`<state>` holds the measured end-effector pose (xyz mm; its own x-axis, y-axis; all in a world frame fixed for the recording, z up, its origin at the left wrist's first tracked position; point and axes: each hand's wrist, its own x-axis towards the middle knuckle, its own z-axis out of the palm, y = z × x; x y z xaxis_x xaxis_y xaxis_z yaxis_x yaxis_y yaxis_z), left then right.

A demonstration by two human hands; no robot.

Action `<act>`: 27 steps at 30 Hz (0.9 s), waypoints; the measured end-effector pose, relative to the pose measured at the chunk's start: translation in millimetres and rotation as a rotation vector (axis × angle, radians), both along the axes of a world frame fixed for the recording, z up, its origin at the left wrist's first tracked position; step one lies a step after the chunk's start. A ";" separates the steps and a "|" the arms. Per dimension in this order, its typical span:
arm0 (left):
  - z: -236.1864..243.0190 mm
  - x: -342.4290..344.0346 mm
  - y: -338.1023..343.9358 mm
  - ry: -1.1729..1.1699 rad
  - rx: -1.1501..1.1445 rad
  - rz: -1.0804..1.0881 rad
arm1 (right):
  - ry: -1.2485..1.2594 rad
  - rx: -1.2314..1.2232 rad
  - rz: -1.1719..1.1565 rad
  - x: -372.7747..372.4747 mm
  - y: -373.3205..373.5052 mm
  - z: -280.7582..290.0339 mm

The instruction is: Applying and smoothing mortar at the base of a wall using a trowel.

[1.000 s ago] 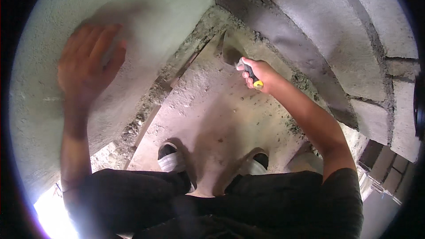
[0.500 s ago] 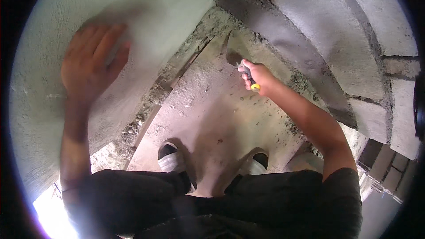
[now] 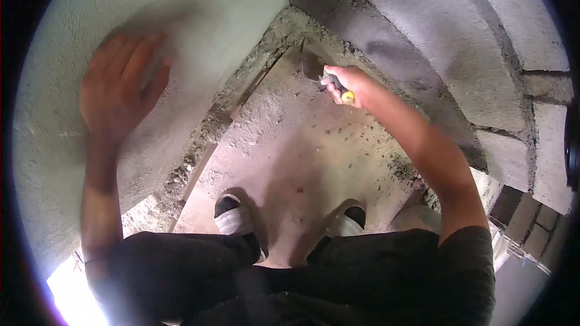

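Note:
My right hand [image 3: 348, 86] is wrapped round the dark handle of a trowel [image 3: 312, 66]; the handle's end is yellow. The trowel's grey blade reaches down toward the floor corner, where the two walls meet. Whether its edge touches the floor is hard to tell. My left hand [image 3: 121, 81] rests with fingers stretched out against the smooth plastered wall [image 3: 223, 0] on the left, holding nothing. Crumbly mortar [image 3: 199, 139] lies along the foot of that wall.
On the right rises a block wall [image 3: 447, 30] with dark mortar joints. The dusty floor [image 3: 290, 145] is scattered with small crumbs, and my shoes [image 3: 234, 217] stand on it. A pale rounded object [image 3: 417, 218] sits beside my right leg. Bright light enters at the lower left.
My right hand has moved slightly up and left with the trowel, farther into the corner. My left hand stays against the wall, shifted slightly left in view.

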<state>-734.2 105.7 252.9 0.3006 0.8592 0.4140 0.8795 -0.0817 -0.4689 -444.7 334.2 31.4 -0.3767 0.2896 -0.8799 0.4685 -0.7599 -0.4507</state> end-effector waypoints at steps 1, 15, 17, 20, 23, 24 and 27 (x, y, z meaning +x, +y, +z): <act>0.0 1.1 1.2 -0.013 0.002 -0.002 | 0.011 -0.007 0.025 -5.8 1.7 -0.6; -2.7 -2.7 -2.9 0.006 0.004 0.008 | 0.037 0.115 -0.044 0.5 -26.0 -10.4; -2.7 -2.1 -0.1 -0.019 0.016 0.014 | 0.017 0.335 0.116 26.8 -34.3 -36.9; -0.9 -4.0 -2.3 -0.010 -0.020 -0.004 | 0.029 0.356 0.086 36.6 -33.8 -38.0; -2.6 -6.8 -4.4 0.005 -0.031 0.008 | -0.018 0.116 0.099 32.3 -18.5 -3.0; -1.2 -4.7 -5.7 0.006 -0.030 0.018 | -0.020 0.061 0.093 27.5 -17.6 9.4; -4.7 -5.2 -4.3 0.014 -0.021 0.028 | -0.054 0.065 0.149 16.4 -8.9 17.6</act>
